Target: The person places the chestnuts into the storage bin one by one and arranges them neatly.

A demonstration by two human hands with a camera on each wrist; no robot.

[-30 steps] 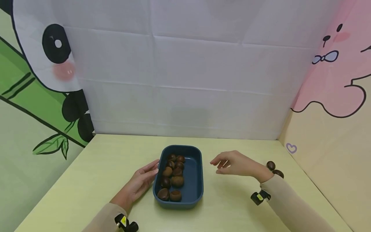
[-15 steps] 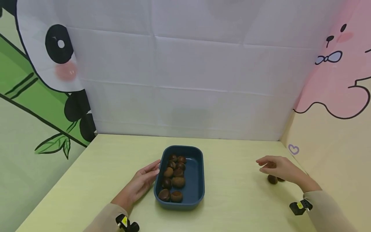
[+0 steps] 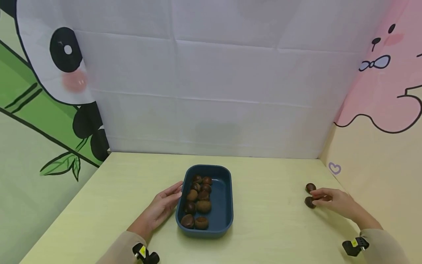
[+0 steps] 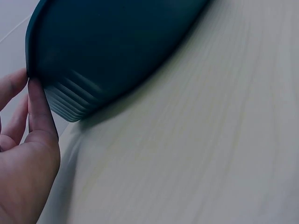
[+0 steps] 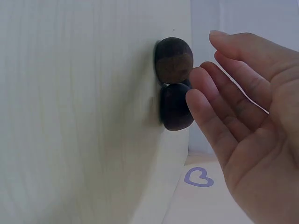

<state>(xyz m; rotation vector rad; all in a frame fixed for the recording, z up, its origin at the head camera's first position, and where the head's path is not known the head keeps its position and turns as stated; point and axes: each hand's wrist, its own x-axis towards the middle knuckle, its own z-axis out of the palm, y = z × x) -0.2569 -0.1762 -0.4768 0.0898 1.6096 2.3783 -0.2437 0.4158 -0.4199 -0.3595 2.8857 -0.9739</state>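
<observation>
A dark blue rectangular box [image 3: 220, 205] stands mid-table, several brown chestnuts [image 3: 203, 206] in rows along its left part. My left hand [image 3: 158, 209] touches the box's left side with nearly straight fingers. In the left wrist view, thumb and finger meet the box's edge [image 4: 31, 56]. At the right of the table my right hand [image 3: 337, 203] is at a small group of chestnuts. One chestnut [image 3: 310, 187] lies beyond its fingertips and another [image 3: 310, 202] right in front of them. The right wrist view shows its fingers loosely bent beside two chestnuts [image 5: 174, 60], thumb apart from them.
The pale yellow table [image 3: 267, 227] ends at a white sheet [image 3: 211, 124] behind. A wall with a pink cartoon animal [image 3: 389, 84] and a purple heart [image 3: 334, 168] borders the right. Green panda artwork [image 3: 66, 84] covers the left wall.
My right hand has moved right, from beside the box to the chestnuts at the table's right, and lowered there. My left hand has stayed at the box.
</observation>
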